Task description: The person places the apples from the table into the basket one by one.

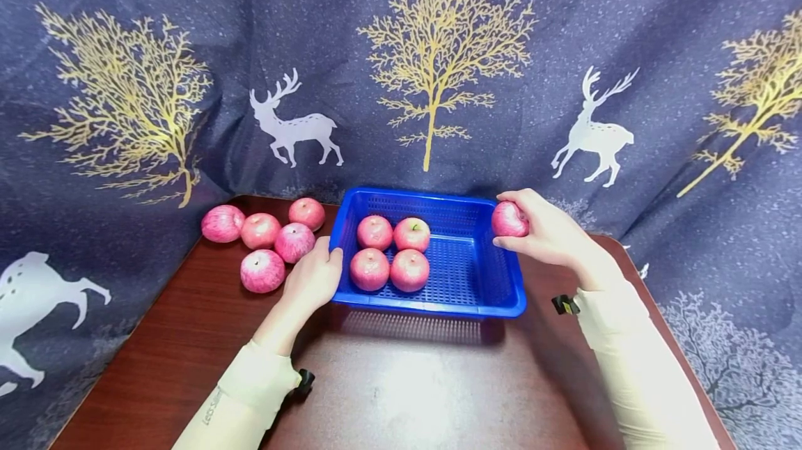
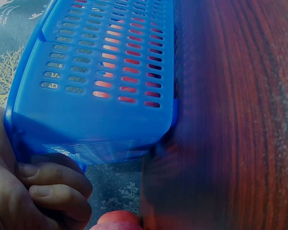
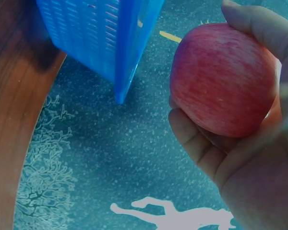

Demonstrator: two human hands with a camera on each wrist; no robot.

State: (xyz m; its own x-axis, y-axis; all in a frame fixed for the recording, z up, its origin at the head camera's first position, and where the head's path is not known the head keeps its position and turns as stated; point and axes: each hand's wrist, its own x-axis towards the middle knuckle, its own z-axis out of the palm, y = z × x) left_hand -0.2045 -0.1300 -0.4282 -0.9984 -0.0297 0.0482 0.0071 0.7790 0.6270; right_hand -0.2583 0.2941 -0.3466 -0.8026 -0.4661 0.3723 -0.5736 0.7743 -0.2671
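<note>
My right hand holds a red apple between thumb and fingers, above the right end of a blue plastic basket. In the right wrist view, the same apple fills the grip, apart from the basket. My left hand grips the basket's left rim, its fingers curled under the edge in the left wrist view. Inside the basket, several apples sit together in the left half; the bare perforated floor shows at the right.
Several more apples lie on the brown wooden table, left of the basket and close to my left hand. A dark blue cloth with deer and trees hangs behind the table's back edge.
</note>
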